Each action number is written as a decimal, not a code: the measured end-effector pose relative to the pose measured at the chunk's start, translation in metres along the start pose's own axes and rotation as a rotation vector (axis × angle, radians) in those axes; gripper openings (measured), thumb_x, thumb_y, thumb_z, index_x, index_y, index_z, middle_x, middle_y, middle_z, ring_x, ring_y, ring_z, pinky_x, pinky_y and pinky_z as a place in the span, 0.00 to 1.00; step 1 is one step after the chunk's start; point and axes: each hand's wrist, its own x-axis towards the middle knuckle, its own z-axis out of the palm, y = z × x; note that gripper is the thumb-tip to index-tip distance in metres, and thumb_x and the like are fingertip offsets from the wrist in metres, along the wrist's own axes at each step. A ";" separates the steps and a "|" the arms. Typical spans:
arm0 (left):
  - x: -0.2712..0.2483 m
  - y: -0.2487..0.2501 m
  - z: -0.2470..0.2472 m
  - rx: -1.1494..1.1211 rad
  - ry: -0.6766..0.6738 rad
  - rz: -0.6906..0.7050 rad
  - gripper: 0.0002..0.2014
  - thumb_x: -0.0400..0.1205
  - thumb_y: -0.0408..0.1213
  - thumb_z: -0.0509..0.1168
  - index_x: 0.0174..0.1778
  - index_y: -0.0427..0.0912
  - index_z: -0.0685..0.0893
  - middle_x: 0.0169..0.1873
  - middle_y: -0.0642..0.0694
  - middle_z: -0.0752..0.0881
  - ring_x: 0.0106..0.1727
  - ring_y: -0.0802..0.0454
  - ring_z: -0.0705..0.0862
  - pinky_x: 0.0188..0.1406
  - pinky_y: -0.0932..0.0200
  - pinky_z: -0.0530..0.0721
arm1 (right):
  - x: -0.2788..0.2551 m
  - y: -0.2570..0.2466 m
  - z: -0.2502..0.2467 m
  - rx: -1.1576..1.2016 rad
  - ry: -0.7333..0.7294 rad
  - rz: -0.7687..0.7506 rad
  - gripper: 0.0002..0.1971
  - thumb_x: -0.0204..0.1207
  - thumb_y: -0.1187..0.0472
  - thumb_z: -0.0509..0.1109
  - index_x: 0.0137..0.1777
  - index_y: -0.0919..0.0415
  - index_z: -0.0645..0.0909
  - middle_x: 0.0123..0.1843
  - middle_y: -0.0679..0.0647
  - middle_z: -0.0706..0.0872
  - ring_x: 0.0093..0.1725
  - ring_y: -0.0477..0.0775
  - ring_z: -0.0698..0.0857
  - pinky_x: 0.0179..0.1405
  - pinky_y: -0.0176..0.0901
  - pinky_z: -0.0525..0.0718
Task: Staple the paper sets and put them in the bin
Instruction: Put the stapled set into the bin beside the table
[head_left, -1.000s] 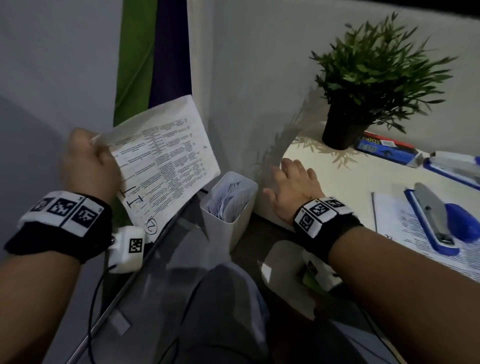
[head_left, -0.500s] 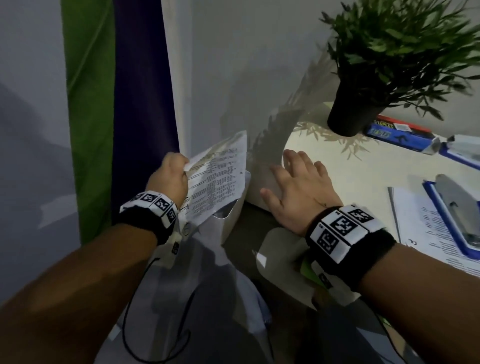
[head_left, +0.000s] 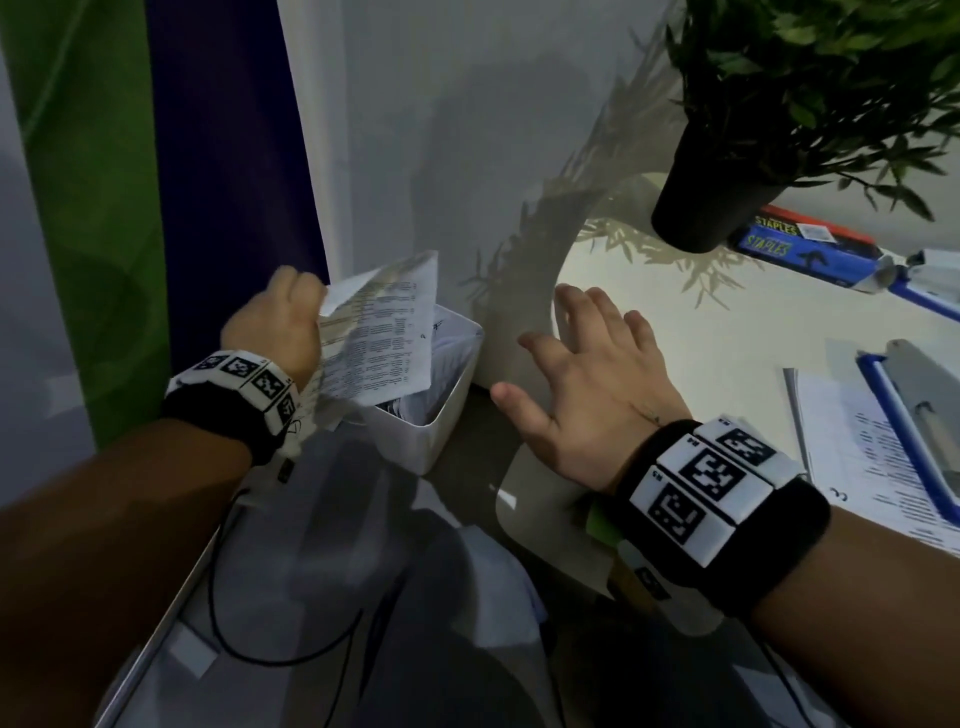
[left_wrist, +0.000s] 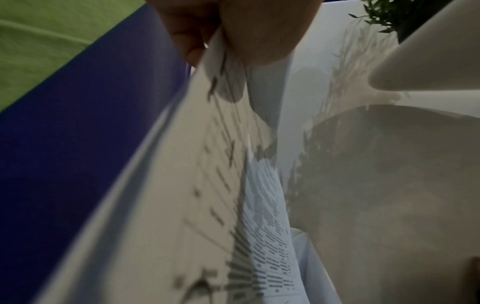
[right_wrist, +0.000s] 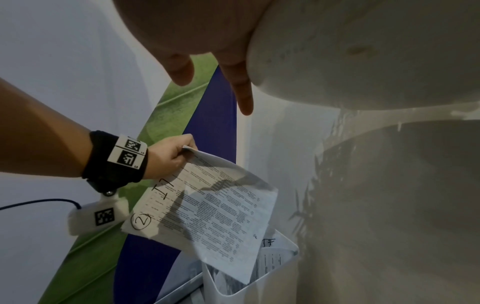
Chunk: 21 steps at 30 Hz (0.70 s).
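Note:
My left hand (head_left: 283, 322) pinches a printed paper set (head_left: 382, 343) by its top corner, and the set hangs tilted with its lower corner inside the white bin (head_left: 436, 439). The right wrist view shows the same paper set (right_wrist: 215, 209), marked with a circled 2, dipping into the bin (right_wrist: 275, 283) among other papers, held by the left hand (right_wrist: 171, 156). Up close, the left hand (left_wrist: 233, 30) grips the paper set (left_wrist: 182, 205). My right hand (head_left: 587, 374) lies flat with spread fingers on the rounded edge of the white table (head_left: 727, 312). A blue stapler (head_left: 914, 415) rests on another paper set (head_left: 857, 467) at right.
A potted plant (head_left: 810, 104) stands on the table's far side, with a staples box (head_left: 800, 244) beside it. A green and purple banner (head_left: 156, 182) hangs left of the bin. A black cable (head_left: 260, 623) loops below my left wrist.
My left hand has carried the paper set down and to the right from chest height, and its lower corner has gone into the bin. The right hand stays on the table edge.

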 end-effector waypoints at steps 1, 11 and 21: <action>-0.002 0.001 0.003 -0.017 0.009 0.058 0.07 0.77 0.31 0.59 0.47 0.33 0.76 0.42 0.31 0.76 0.28 0.38 0.76 0.21 0.54 0.70 | 0.000 0.000 0.000 0.002 0.000 -0.001 0.44 0.68 0.30 0.32 0.76 0.48 0.69 0.83 0.60 0.54 0.83 0.63 0.50 0.79 0.64 0.48; 0.008 0.035 0.016 0.016 -0.316 0.279 0.12 0.74 0.25 0.67 0.51 0.37 0.74 0.48 0.37 0.74 0.37 0.40 0.78 0.28 0.53 0.75 | -0.001 -0.002 -0.003 -0.018 -0.036 -0.004 0.44 0.68 0.29 0.31 0.77 0.48 0.67 0.84 0.61 0.50 0.83 0.64 0.48 0.79 0.65 0.46; 0.080 0.062 0.008 0.196 -0.547 0.369 0.17 0.75 0.25 0.66 0.59 0.42 0.78 0.43 0.47 0.70 0.38 0.48 0.76 0.35 0.56 0.76 | 0.000 -0.003 -0.004 0.009 -0.044 0.003 0.46 0.66 0.28 0.29 0.76 0.48 0.69 0.84 0.62 0.51 0.83 0.65 0.48 0.80 0.66 0.46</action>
